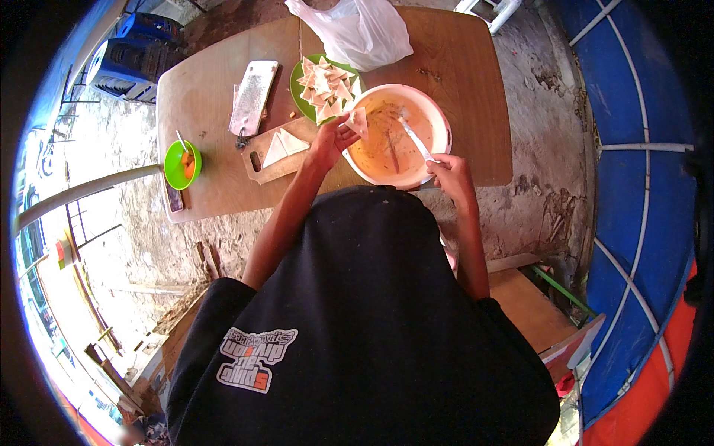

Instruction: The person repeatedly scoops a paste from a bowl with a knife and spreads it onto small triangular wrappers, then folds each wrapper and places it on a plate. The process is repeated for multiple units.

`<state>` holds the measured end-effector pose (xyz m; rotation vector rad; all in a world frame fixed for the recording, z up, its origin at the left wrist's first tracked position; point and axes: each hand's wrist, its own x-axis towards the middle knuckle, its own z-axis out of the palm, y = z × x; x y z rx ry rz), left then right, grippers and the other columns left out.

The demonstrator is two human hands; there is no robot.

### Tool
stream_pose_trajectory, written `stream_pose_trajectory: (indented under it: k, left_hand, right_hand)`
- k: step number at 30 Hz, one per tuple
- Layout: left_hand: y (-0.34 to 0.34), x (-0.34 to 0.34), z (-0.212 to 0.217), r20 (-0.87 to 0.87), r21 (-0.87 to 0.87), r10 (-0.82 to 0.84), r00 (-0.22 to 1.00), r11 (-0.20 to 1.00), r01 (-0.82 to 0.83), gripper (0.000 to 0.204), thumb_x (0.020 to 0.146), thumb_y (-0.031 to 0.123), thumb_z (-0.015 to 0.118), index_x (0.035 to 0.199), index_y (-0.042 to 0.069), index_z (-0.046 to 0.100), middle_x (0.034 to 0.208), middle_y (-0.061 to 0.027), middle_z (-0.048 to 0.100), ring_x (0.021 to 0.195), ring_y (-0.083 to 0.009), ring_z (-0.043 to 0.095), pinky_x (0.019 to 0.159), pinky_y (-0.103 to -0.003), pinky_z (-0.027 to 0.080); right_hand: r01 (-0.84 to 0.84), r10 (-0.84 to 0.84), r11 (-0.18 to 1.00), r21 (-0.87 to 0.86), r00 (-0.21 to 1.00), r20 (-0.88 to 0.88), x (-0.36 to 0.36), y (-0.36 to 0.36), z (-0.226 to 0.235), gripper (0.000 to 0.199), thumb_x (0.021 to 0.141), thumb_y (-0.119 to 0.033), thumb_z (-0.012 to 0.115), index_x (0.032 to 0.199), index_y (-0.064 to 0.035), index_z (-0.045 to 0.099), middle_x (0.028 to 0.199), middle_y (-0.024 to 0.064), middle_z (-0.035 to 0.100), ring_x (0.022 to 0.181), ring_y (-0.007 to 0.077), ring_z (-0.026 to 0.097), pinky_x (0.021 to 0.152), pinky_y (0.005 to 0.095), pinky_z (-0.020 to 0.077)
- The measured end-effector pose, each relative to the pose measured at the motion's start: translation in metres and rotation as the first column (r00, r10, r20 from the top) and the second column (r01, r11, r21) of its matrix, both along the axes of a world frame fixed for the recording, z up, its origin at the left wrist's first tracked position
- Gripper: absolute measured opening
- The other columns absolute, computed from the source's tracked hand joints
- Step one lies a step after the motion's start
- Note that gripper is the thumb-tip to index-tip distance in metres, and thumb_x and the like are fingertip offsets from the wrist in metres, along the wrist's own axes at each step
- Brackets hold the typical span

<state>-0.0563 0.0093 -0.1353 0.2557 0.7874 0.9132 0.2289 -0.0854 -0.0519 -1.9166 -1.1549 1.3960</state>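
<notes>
My left hand (332, 140) holds a pale triangular pastry wrapper (358, 121) at the rim of a large pale bowl (440, 119) smeared with orange filling. My right hand (449, 172) grips a white spoon (413, 137) whose tip reaches into the bowl. A green plate (298, 88) stacked with triangular wrappers (327, 88) sits just behind my left hand. A folded white triangle (283, 146) lies on a wooden cutting board (269, 165) to the left of my left hand.
The wooden table (216, 104) also carries a metal grater (253, 95), a small green bowl (177, 168) with a spoon and orange paste, and a white plastic bag (364, 30) at the far edge. Rough concrete floor surrounds the table; a blue tarp (632, 186) hangs on the right.
</notes>
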Motion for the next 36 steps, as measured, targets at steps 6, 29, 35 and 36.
stream_pose_trajectory:
  k: [6,29,35,36]
  left_hand:
    - [0.002,0.002,0.012,-0.005,-0.078,0.040,0.999,0.996,-0.040,0.038,0.098,0.023,0.049,0.124,-0.004,0.049,0.119,-0.0165,0.062,0.108,-0.0257,0.063,0.099,-0.038,0.049]
    - [0.007,0.004,0.116,0.121,0.097,0.101,0.987,0.989,-0.113,0.041,0.102,0.020,0.037,0.131,-0.009,0.041,0.124,-0.0240,0.057,0.118,-0.0311,0.057,0.105,-0.040,0.045]
    - [0.002,0.000,0.138,0.029,0.145,0.009,1.000,0.989,-0.014,0.040,0.101,0.022,0.040,0.129,-0.006,0.047,0.122,-0.0223,0.060,0.114,-0.0311,0.060,0.102,-0.040,0.047]
    - [0.001,0.000,0.142,0.033,0.177,-0.027,0.999,0.984,0.020,0.040,0.100,0.022,0.040,0.128,-0.006,0.047,0.122,-0.0220,0.060,0.112,-0.0310,0.061,0.102,-0.040,0.047]
  right_hand:
    - [0.045,-0.041,0.999,0.010,0.971,-0.234,-0.007,0.001,0.028,0.031,0.091,-0.018,0.064,0.114,0.0022,0.064,0.082,0.0051,0.067,0.059,0.0050,0.052,0.049,0.0203,0.0405]
    - [-0.167,-0.005,0.824,0.541,0.953,0.302,-0.034,-0.011,0.070,0.025,0.086,-0.006,0.067,0.110,-0.0071,0.071,0.084,0.0088,0.062,0.075,0.0175,0.062,0.066,0.0306,0.0478]
    - [-0.150,-0.032,0.745,0.651,0.965,0.259,-0.034,-0.001,0.085,0.023,0.086,-0.006,0.068,0.108,-0.0014,0.069,0.093,0.0096,0.064,0.086,0.0204,0.063,0.076,0.0308,0.0488]
    - [-0.175,-0.008,0.736,0.653,0.963,0.268,-0.033,0.001,0.087,0.023,0.085,-0.006,0.068,0.107,-0.0015,0.069,0.092,0.0095,0.064,0.085,0.0206,0.063,0.075,0.0312,0.0489]
